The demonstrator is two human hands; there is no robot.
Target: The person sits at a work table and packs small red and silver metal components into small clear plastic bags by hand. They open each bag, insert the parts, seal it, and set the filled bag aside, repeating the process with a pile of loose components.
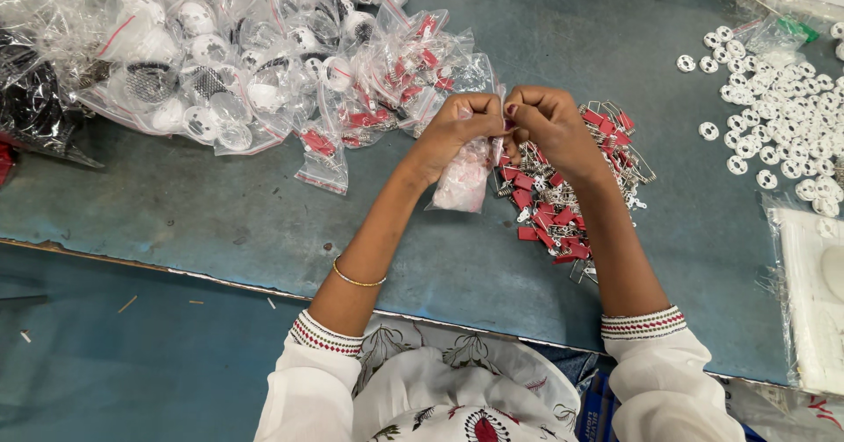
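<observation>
Lots of red and white on a teal-blue table

The worn table (220, 204) is blue-green, the loose clips (563, 204) are red with silvery wire, the small discs (782, 116) plain white. The clear bag (466, 174) looks pinkish-white inside, the bangle (356, 279) is gold. White sleeves (646, 323) have red-and-dark patterned cuffs.

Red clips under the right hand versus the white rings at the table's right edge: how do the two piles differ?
The red clips are flat red tabs with wire springs, tangled in a tight heap; the white rings are round, pierced discs, spread loosely. The clips lie beside the hands; the rings lie farther right, untouched. Both lie loose on the blue-green table, unbagged.
</observation>
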